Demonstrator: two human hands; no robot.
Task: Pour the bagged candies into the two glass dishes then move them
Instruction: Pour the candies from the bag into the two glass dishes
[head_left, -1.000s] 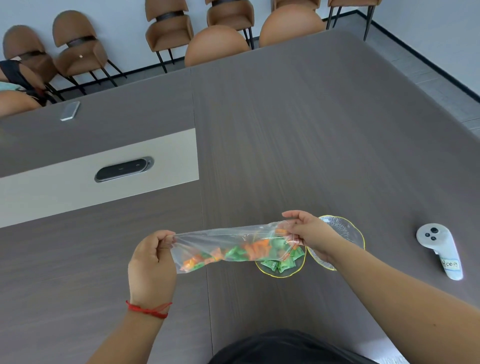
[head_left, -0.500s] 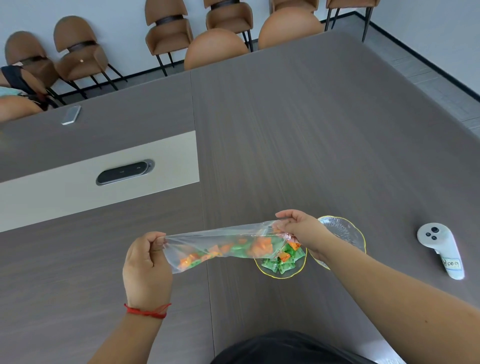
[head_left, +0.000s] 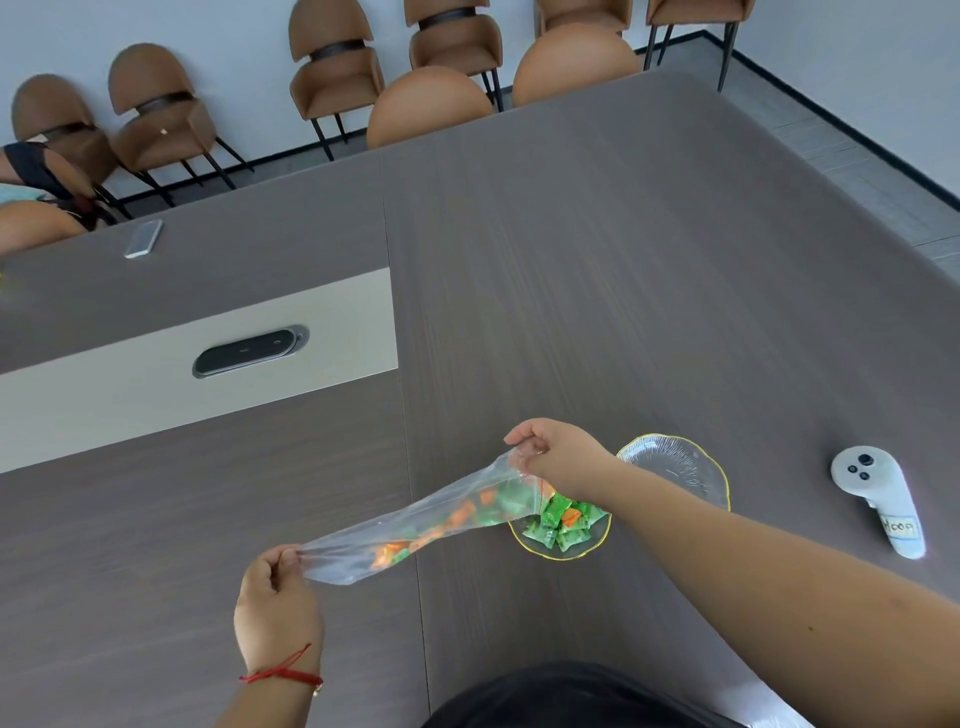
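A clear plastic bag (head_left: 415, 525) with green and orange wrapped candies is stretched between my hands. My left hand (head_left: 275, 603) pinches its closed bottom end low at the left. My right hand (head_left: 558, 454) grips the open mouth, held higher over the near glass dish (head_left: 561, 551). That gold-rimmed dish holds a pile of mostly green candies (head_left: 563, 522). A second gold-rimmed glass dish (head_left: 680, 465) lies just behind and to the right, with no candies visible; my right forearm covers part of it.
A white handheld controller (head_left: 878, 499) lies on the grey wooden table (head_left: 623, 260) at the right. A phone (head_left: 144, 238) lies far left, and a black socket cover (head_left: 249, 351) sits in the beige strip. Brown chairs (head_left: 332, 78) line the far edge.
My left hand has dropped and my right hand has risen, so the bag now slopes up to the right. More candies lie in the near dish than before.
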